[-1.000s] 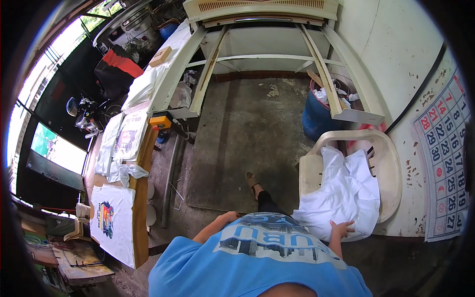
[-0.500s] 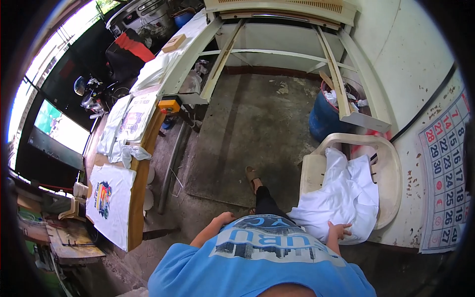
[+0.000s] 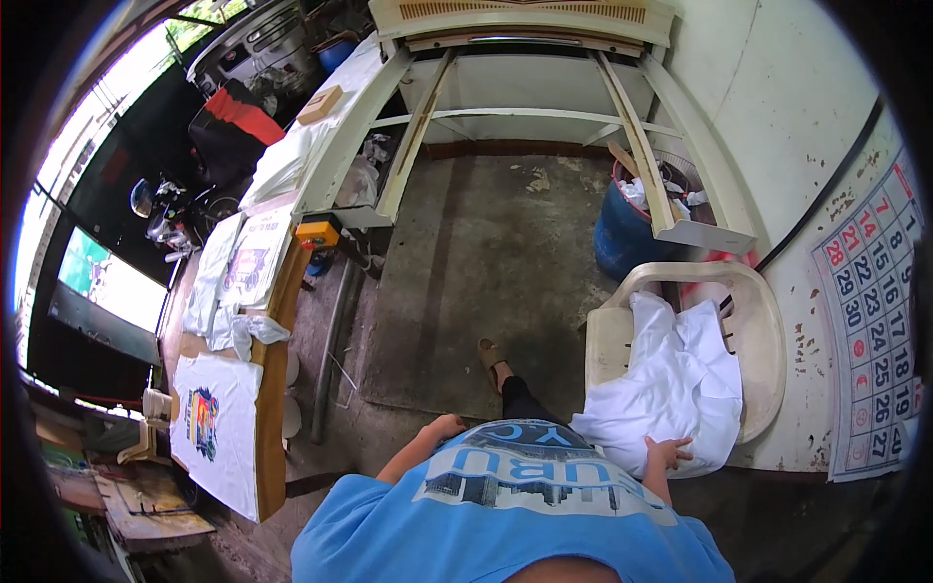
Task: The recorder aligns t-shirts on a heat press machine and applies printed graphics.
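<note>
My right hand (image 3: 668,453) lies against a heap of white cloth (image 3: 671,389) with its fingers spread apart, gripping nothing. The crumpled cloth is draped over the seat of a cream plastic chair (image 3: 768,389) and hangs over its near edge. Over on the other side of my body, my left hand (image 3: 443,426) is beside the front of my blue printed shirt, apart from the cloth. Its fingers are partly hidden, so whether they are curled round anything does not show.
Ahead stands a cream metal frame (image 3: 671,185) with long rails. A blue drum (image 3: 622,233) holding scraps sits behind the chair. Along the left runs a wooden table (image 3: 273,428) bearing printed white shirts (image 3: 219,408). A calendar (image 3: 875,321) hangs on the right wall.
The view has shifted slightly, so the table and frame appear a little farther left. My hands keep nearly the same places, the right one still against the white cloth.
</note>
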